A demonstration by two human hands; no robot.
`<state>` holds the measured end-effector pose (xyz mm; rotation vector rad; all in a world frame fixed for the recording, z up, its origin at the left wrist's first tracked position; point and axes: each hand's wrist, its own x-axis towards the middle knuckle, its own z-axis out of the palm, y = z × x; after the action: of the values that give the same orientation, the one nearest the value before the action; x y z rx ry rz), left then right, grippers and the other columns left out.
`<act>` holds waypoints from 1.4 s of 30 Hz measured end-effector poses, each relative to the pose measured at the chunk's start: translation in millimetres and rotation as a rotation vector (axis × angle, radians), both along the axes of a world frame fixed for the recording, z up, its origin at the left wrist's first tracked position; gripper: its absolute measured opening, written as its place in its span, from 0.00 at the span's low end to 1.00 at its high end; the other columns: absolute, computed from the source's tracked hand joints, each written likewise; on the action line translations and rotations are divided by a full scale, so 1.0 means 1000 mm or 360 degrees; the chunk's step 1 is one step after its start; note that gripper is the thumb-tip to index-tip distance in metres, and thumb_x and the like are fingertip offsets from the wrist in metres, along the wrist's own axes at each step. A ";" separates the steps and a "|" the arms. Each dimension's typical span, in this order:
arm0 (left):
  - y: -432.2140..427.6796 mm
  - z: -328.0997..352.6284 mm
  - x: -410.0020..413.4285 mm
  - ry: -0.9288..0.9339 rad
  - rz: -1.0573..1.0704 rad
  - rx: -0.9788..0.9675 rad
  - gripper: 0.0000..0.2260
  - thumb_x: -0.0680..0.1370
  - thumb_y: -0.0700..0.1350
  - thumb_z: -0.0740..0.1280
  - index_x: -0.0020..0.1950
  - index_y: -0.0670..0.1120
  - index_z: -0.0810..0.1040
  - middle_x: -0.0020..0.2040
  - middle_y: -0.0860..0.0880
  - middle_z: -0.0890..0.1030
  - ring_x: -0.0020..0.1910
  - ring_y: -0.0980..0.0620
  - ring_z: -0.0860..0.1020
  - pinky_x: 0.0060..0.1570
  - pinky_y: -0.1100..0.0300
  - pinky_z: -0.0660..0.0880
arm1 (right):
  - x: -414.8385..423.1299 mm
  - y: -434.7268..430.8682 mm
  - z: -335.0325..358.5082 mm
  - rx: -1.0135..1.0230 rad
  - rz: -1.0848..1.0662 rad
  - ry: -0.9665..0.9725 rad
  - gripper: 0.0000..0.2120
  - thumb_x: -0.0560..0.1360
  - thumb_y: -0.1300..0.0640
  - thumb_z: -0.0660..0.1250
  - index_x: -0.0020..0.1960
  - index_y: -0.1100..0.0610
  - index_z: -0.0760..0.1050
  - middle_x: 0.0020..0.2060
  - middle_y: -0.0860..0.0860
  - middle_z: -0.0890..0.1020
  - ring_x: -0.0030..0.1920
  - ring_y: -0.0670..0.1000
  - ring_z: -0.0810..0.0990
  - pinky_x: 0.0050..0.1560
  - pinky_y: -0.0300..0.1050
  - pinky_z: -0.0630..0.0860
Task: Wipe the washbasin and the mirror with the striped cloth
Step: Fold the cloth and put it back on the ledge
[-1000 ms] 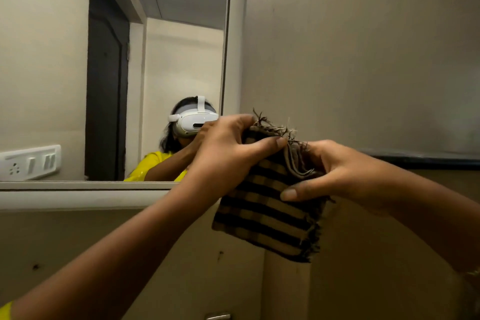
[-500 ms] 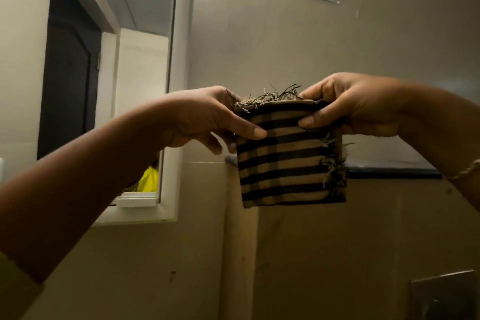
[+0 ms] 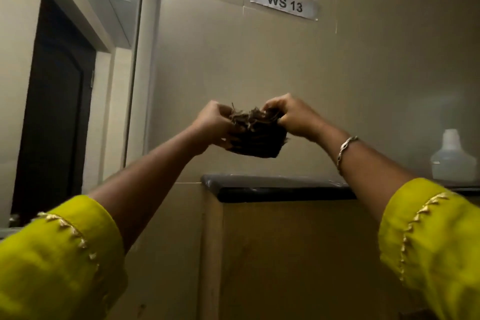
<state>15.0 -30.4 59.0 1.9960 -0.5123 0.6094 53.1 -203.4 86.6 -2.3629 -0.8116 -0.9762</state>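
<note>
Both arms are reaching up toward the wall. The left hand (image 3: 214, 122) is clutching the left side of the striped cloth (image 3: 255, 135), and the right hand (image 3: 293, 117) is gripping its right side, fingers curled into the bunched, frayed fabric. The cloth is hanging between them, above the dark ledge (image 3: 272, 187). The mirror (image 3: 78, 60) is sitting at nine o'clock, a white bottle (image 3: 453, 158) at three o'clock.

Both hands, left (image 3: 214, 122) and right (image 3: 291, 114), raised, fingers clenched.
</note>
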 end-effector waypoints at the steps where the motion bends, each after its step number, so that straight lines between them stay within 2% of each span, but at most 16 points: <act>1: -0.001 -0.007 0.006 -0.0016 0.0018 0.0022 0.03 0.75 0.34 0.64 0.47 0.38 0.76 0.42 0.44 0.78 0.42 0.48 0.80 0.42 0.57 0.80 | 0.006 0.000 -0.007 -0.0016 -0.0028 -0.0011 0.23 0.68 0.78 0.56 0.55 0.61 0.78 0.53 0.58 0.81 0.53 0.51 0.76 0.48 0.40 0.74; 4: 0.000 -0.030 0.020 0.0006 0.0066 0.0113 0.03 0.75 0.33 0.63 0.46 0.40 0.75 0.45 0.41 0.78 0.43 0.47 0.81 0.39 0.61 0.80 | 0.020 -0.001 -0.032 -0.0093 -0.0064 0.0032 0.26 0.70 0.78 0.56 0.62 0.61 0.75 0.59 0.57 0.78 0.60 0.54 0.76 0.53 0.36 0.69; 7: 0.004 -0.047 0.026 -0.0026 0.0182 0.0180 0.10 0.75 0.32 0.62 0.56 0.34 0.74 0.55 0.34 0.77 0.50 0.38 0.80 0.44 0.51 0.80 | 0.023 -0.006 -0.048 -0.0160 -0.0019 0.0118 0.26 0.71 0.78 0.55 0.64 0.61 0.73 0.62 0.58 0.77 0.63 0.53 0.74 0.55 0.34 0.67; 10: 0.007 -0.054 0.024 -0.0125 0.0243 0.0271 0.10 0.74 0.31 0.63 0.54 0.34 0.76 0.55 0.34 0.78 0.53 0.37 0.79 0.52 0.42 0.78 | 0.018 -0.010 -0.056 -0.0196 0.0044 0.0160 0.25 0.71 0.78 0.55 0.64 0.62 0.73 0.61 0.58 0.77 0.61 0.52 0.75 0.51 0.33 0.67; 13: 0.005 -0.058 0.016 -0.0302 0.0347 0.0416 0.14 0.74 0.33 0.65 0.59 0.37 0.76 0.58 0.39 0.79 0.58 0.44 0.77 0.58 0.47 0.76 | 0.014 -0.016 -0.060 -0.0189 0.0107 0.0208 0.24 0.72 0.77 0.55 0.63 0.62 0.74 0.59 0.58 0.78 0.57 0.52 0.75 0.45 0.31 0.70; 16: -0.001 -0.060 0.006 -0.0431 0.0491 0.0633 0.14 0.75 0.39 0.65 0.61 0.43 0.77 0.59 0.45 0.80 0.57 0.48 0.77 0.57 0.54 0.75 | 0.010 -0.022 -0.063 -0.0170 0.0166 0.0269 0.23 0.72 0.78 0.56 0.60 0.61 0.76 0.54 0.54 0.78 0.53 0.50 0.76 0.52 0.39 0.76; 18: -0.003 -0.059 0.000 -0.0438 0.0544 0.0768 0.13 0.75 0.42 0.65 0.60 0.46 0.77 0.59 0.47 0.80 0.55 0.49 0.78 0.55 0.54 0.76 | 0.008 -0.025 -0.066 -0.0199 0.0212 0.0320 0.22 0.72 0.77 0.57 0.59 0.60 0.77 0.50 0.50 0.78 0.52 0.48 0.76 0.54 0.39 0.75; 21: -0.001 -0.059 -0.004 -0.0445 0.0502 0.0864 0.13 0.76 0.41 0.65 0.59 0.43 0.78 0.58 0.45 0.80 0.55 0.48 0.77 0.55 0.54 0.74 | 0.003 -0.027 -0.070 -0.0270 0.0273 0.0347 0.20 0.72 0.76 0.59 0.57 0.59 0.78 0.45 0.44 0.78 0.50 0.44 0.77 0.50 0.32 0.75; 26: 0.006 -0.061 -0.010 -0.0381 0.0303 0.0845 0.10 0.75 0.42 0.67 0.55 0.44 0.78 0.56 0.45 0.81 0.55 0.51 0.77 0.58 0.55 0.74 | -0.005 -0.035 -0.076 -0.0217 0.0391 0.0350 0.18 0.72 0.72 0.60 0.49 0.51 0.76 0.47 0.49 0.81 0.49 0.45 0.80 0.52 0.38 0.76; 28: 0.008 -0.061 -0.012 -0.0341 0.0240 0.0828 0.09 0.74 0.44 0.68 0.52 0.45 0.78 0.54 0.46 0.81 0.54 0.51 0.78 0.58 0.52 0.75 | -0.008 -0.037 -0.079 -0.0208 0.0383 0.0346 0.17 0.72 0.71 0.60 0.47 0.50 0.77 0.45 0.48 0.81 0.44 0.41 0.79 0.46 0.35 0.75; 30: 0.008 -0.061 -0.014 -0.0373 0.0261 0.0850 0.09 0.74 0.45 0.68 0.51 0.42 0.80 0.54 0.46 0.81 0.54 0.51 0.77 0.57 0.56 0.73 | -0.012 -0.039 -0.081 -0.0188 0.0390 0.0353 0.14 0.72 0.69 0.61 0.49 0.54 0.80 0.43 0.49 0.82 0.37 0.38 0.79 0.38 0.30 0.72; 32: 0.007 -0.061 -0.017 -0.0427 0.0286 0.0857 0.11 0.74 0.47 0.68 0.52 0.41 0.81 0.54 0.45 0.81 0.53 0.51 0.76 0.54 0.57 0.73 | -0.012 -0.039 -0.083 -0.0128 0.0392 0.0342 0.11 0.70 0.60 0.62 0.48 0.55 0.82 0.45 0.49 0.82 0.40 0.45 0.80 0.41 0.40 0.76; 34: 0.007 -0.063 -0.021 -0.0437 0.0278 0.0854 0.13 0.74 0.49 0.67 0.52 0.41 0.81 0.51 0.46 0.80 0.48 0.52 0.75 0.46 0.60 0.73 | -0.013 -0.038 -0.086 -0.0073 0.0373 0.0336 0.14 0.67 0.55 0.60 0.46 0.54 0.82 0.44 0.47 0.79 0.43 0.52 0.77 0.44 0.46 0.72; 37: 0.007 -0.067 -0.026 -0.0424 0.0226 0.0844 0.15 0.76 0.51 0.64 0.52 0.40 0.80 0.47 0.46 0.79 0.43 0.52 0.76 0.40 0.62 0.72 | -0.013 -0.037 -0.091 -0.0064 0.0380 0.0251 0.10 0.72 0.55 0.63 0.47 0.54 0.81 0.40 0.45 0.76 0.38 0.44 0.74 0.39 0.37 0.68; 40: 0.010 -0.073 -0.027 -0.0474 0.0253 0.0872 0.15 0.78 0.50 0.61 0.54 0.41 0.80 0.49 0.44 0.81 0.42 0.52 0.75 0.42 0.55 0.74 | -0.012 -0.038 -0.096 -0.0068 0.0362 0.0102 0.08 0.76 0.61 0.64 0.49 0.57 0.82 0.39 0.44 0.76 0.36 0.35 0.75 0.36 0.28 0.67; 42: 0.013 -0.078 -0.028 -0.0480 0.0266 0.0883 0.16 0.78 0.52 0.59 0.54 0.42 0.79 0.49 0.43 0.81 0.41 0.52 0.75 0.41 0.53 0.74 | -0.010 -0.038 -0.100 -0.0073 0.0353 0.0017 0.07 0.76 0.61 0.65 0.48 0.58 0.82 0.39 0.43 0.76 0.37 0.36 0.76 0.36 0.27 0.69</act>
<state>-12.6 -17.8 -19.0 2.5013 -0.7644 0.9596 42.8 -241.0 -13.1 -2.2544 -1.0754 -0.8604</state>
